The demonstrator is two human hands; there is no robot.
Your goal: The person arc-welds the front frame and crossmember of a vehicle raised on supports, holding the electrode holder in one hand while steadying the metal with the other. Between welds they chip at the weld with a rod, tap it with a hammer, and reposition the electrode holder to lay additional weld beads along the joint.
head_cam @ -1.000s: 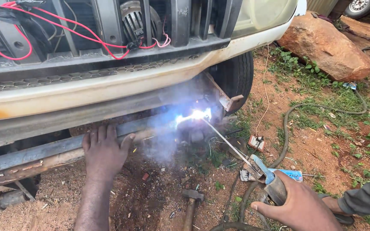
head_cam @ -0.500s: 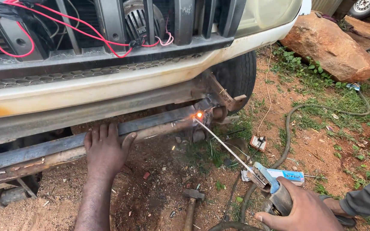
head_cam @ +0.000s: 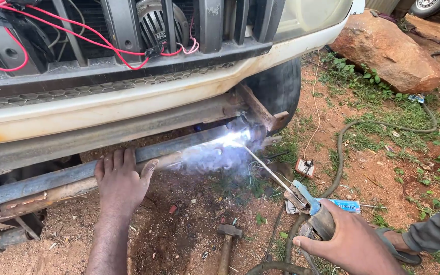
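left hand (head_cam: pixel 120 181) flat against steel bar (head_cam: pixel 67 178) under bumper (head_cam: pixel 128 102) | right hand (head_cam: pixel 350 242) grips electrode holder (head_cam: pixel 314 216) | welding rod (head_cam: pixel 263 168) tip at bright arc (head_cam: pixel 235 137), smoke beside | hammer (head_cam: pixel 227 239) on dirt between arms

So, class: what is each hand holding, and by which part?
The right hand grips the welding holder by its handle. The left hand holds nothing; it presses flat against the steel bar.
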